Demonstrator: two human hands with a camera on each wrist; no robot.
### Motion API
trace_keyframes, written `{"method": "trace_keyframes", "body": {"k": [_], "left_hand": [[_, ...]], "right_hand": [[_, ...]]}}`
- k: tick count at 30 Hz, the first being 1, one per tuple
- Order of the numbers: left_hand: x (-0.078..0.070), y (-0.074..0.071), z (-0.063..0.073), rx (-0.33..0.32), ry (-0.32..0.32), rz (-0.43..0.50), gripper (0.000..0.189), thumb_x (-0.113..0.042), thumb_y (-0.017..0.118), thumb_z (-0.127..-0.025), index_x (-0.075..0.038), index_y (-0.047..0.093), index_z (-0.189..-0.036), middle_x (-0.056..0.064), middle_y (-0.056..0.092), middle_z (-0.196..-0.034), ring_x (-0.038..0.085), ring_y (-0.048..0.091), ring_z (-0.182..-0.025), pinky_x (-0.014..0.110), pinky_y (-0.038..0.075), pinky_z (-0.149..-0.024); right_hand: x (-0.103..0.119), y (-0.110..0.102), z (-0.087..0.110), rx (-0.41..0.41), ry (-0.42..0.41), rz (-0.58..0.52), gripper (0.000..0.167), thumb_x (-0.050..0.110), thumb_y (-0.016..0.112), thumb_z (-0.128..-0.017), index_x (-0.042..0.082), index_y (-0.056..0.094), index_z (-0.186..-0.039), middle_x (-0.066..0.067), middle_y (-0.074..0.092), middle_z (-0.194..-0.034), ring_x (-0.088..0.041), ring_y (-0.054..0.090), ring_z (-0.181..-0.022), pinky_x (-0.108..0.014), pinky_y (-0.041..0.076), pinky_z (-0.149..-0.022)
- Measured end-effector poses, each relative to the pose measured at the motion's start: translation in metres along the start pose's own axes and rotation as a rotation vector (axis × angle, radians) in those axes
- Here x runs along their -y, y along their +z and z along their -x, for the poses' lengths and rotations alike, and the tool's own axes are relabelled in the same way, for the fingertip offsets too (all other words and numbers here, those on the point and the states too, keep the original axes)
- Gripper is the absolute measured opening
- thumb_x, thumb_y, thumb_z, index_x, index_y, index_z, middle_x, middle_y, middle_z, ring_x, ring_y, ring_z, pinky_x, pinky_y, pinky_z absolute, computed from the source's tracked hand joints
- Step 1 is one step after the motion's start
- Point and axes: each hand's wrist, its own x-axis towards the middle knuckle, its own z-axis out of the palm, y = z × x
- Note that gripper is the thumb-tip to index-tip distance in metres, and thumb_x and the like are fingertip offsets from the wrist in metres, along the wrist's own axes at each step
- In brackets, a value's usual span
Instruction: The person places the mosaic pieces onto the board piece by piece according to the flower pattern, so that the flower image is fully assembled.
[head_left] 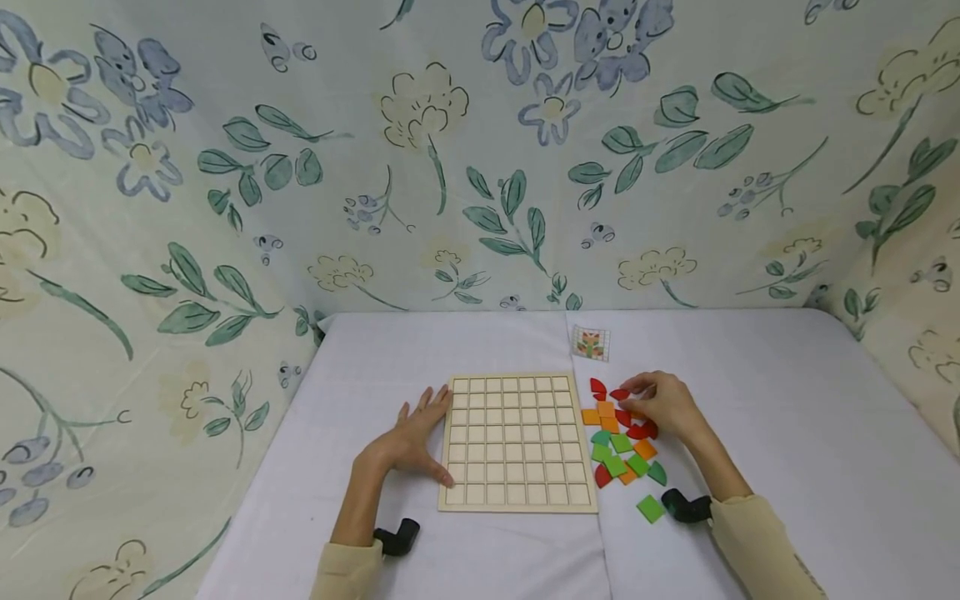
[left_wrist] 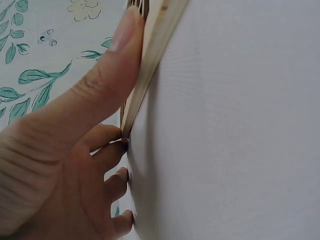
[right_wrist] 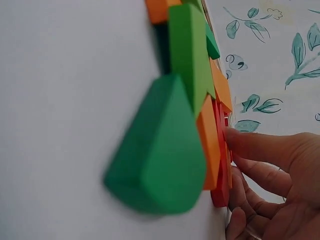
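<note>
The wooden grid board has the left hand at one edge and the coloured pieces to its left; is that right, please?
Not quite: the head view shows the coloured pieces to the right of the wooden grid board, not to its left. The left hand is indeed at one edge.

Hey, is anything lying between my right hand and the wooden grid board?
Yes: curved red tiles and orange square tiles lie between your right hand and the wooden grid board, though they look low enough to pass over.
</note>
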Motion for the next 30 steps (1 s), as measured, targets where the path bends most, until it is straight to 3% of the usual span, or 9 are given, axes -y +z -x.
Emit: {"method": "trace_keyframes", "body": {"k": [13,20,23,27,30], "left_hand": [[0.001,0.000,0.001,0.002,0.006,0.011,0.143,-0.034,0.102,-0.056,-0.003,0.015,-0.165,0.011,0.007,-0.175,0.035,-0.003,-0.163,0.062,-0.004,-0.131],[0.001,0.000,0.001,0.001,0.013,0.011,0.143,-0.034,0.102,-0.056,-0.003,0.016,-0.165,0.011,0.008,-0.175,0.036,-0.003,-0.163,0.063,-0.004,-0.131],[0.002,0.000,0.001,0.001,0.011,0.007,0.143,-0.035,0.102,-0.056,-0.003,0.016,-0.165,0.011,0.008,-0.175,0.035,-0.003,-0.163,0.063,-0.004,-0.131],[0.002,0.000,0.001,0.000,0.011,0.002,0.142,-0.036,0.102,-0.057,-0.003,0.016,-0.165,0.011,0.008,-0.175,0.035,-0.003,-0.163,0.063,-0.004,-0.131],[0.002,0.000,0.001,-0.002,0.012,0.000,0.142,-0.036,0.102,-0.057,-0.003,0.016,-0.165,0.011,0.008,-0.175,0.035,-0.003,-0.164,0.062,-0.004,-0.131]], "right_hand": [[0.010,0.001,0.003,-0.008,-0.031,-0.037,0.037,0.021,0.077,-0.094,0.001,0.069,-0.124,-0.018,0.066,-0.101,-0.024,0.057,-0.081,-0.024,0.055,-0.059],[0.031,0.006,0.005,0.041,-0.165,-0.095,0.032,0.023,0.077,-0.094,0.005,0.074,-0.121,-0.017,0.068,-0.110,-0.025,0.058,-0.092,-0.022,0.052,-0.062],[0.040,0.013,0.003,0.060,-0.229,-0.115,0.031,0.022,0.078,-0.093,0.005,0.076,-0.118,-0.015,0.069,-0.105,-0.023,0.058,-0.089,-0.020,0.049,-0.062],[0.052,0.025,-0.001,0.095,-0.254,-0.164,0.029,0.020,0.080,-0.091,0.004,0.077,-0.115,-0.012,0.067,-0.095,-0.020,0.055,-0.081,-0.019,0.045,-0.059],[0.059,0.036,-0.005,0.121,-0.260,-0.197,0.027,0.018,0.082,-0.089,0.004,0.078,-0.112,-0.013,0.069,-0.097,-0.018,0.056,-0.078,-0.019,0.045,-0.058]]}}
